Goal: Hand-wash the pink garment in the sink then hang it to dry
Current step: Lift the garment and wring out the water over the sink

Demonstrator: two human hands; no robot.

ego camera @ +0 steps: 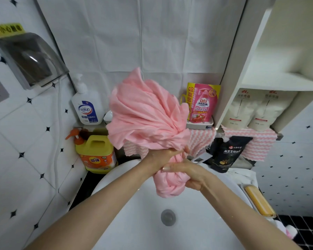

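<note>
- Hands are both up over the white sink (197,222), squeezing the pink garment (145,114).
- Left hand (161,155) is wrapped tight around the cloth, higher up.
- Right hand (190,175) is wrapped tight around it just below, and the two hands touch.
- Most of the fingers are tucked behind the cloth, so only a few can be seen.
- Pink cloth fans out big above the hands and hangs as a twisted lump below them, over the bowl.
- Drain (168,217) sits in the bottom of the sink, under the cloth.
- Yellow jug (96,154) stands at the left, and a white pump bottle (87,107) is above it.
- Pink soap pouch (202,103) is partly hidden by the cloth.
- Yellow soap bar (258,201) lies at the right edge.
</note>
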